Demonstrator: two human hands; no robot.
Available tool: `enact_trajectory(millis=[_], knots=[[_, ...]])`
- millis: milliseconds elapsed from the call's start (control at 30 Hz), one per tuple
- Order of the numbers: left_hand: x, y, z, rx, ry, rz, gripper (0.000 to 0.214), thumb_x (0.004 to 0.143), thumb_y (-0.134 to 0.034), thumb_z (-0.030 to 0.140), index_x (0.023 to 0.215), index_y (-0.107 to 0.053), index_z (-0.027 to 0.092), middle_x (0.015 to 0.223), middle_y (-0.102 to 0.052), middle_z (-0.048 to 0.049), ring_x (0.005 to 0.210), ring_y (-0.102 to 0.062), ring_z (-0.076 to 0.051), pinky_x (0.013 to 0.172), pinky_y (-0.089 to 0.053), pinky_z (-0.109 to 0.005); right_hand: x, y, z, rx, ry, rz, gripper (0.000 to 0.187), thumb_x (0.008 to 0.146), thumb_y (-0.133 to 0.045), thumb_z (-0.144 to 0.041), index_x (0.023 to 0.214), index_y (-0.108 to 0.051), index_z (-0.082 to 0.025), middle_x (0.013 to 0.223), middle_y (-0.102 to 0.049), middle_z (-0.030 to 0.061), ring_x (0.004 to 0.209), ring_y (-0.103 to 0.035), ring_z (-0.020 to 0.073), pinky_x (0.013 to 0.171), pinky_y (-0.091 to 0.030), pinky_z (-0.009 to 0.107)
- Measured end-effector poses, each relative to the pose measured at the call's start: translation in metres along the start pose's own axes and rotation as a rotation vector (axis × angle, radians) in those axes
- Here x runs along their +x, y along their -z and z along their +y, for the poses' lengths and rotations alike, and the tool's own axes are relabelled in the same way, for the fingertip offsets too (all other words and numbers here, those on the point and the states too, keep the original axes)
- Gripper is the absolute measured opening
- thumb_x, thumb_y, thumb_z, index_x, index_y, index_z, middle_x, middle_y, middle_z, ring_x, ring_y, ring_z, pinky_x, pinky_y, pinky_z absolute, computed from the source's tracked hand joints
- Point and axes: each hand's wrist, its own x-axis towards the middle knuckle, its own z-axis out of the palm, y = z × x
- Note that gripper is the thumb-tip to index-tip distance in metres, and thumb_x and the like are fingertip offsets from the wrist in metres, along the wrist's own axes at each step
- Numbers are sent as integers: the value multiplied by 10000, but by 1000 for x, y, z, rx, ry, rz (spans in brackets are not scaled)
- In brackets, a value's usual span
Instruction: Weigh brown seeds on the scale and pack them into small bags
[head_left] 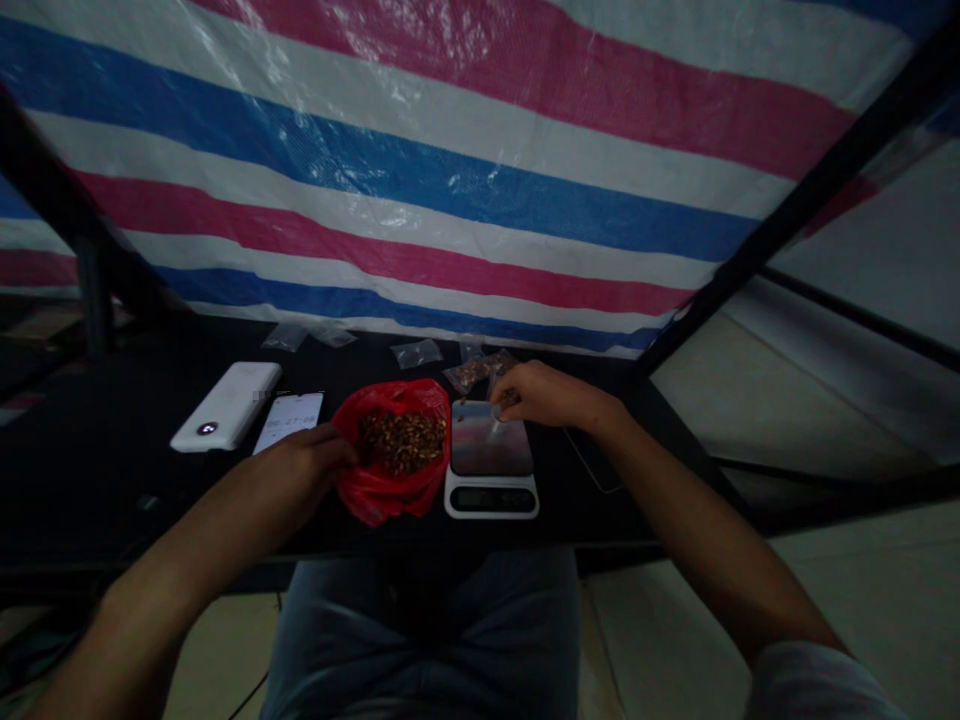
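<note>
A red plastic bag [390, 490] lies open on the dark table and holds a heap of small brown pieces [402, 441]. My left hand [311, 465] rests at the bag's left rim, fingers curled against it. To the right stands a small white scale [491, 470] with a shiny platform. My right hand [544, 395] hovers over the scale's far edge, fingers pinched on a small clear packet with brown pieces inside [480, 372].
A white power bank [226, 405] and a lit phone [289, 418] lie to the left of the red bag. Several small clear packets [417, 352] lie along the table's far edge. A red, white and blue striped tarp [450, 170] hangs behind. A dark flat object [596, 460] lies right of the scale.
</note>
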Motion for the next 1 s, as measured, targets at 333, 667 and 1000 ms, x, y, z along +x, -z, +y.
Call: enact_trajectory(millis=[333,667,1000], knots=[[15,4,21,2,-61,-13,362,984,-410,311,1172,-704,213,1230,-717,-100,1054,-701,-268,945,-554,-403,-1,-2,2,53,-17,-12,181,776,-727,-82,942,-786,-124,867,-786,78,816,-724,198,697,-481,246],[85,1,87,-37,-222,39,299,994,-475,315,1134,-728,238,1182,-722,-62,1020,-693,-234,906,-529,-331,-11,-26,18,344,52,206,231,928,-531,-168,1002,-748,-151,925,-767,59,827,-698,179,771,-511,289],[123,-20,114,41,-265,13,284,987,-507,328,1131,-739,247,1221,-699,-92,1090,-693,-275,896,-544,-344,-14,-41,34,578,36,362,321,952,-530,-232,1232,-652,-135,992,-740,85,863,-698,174,792,-539,302]])
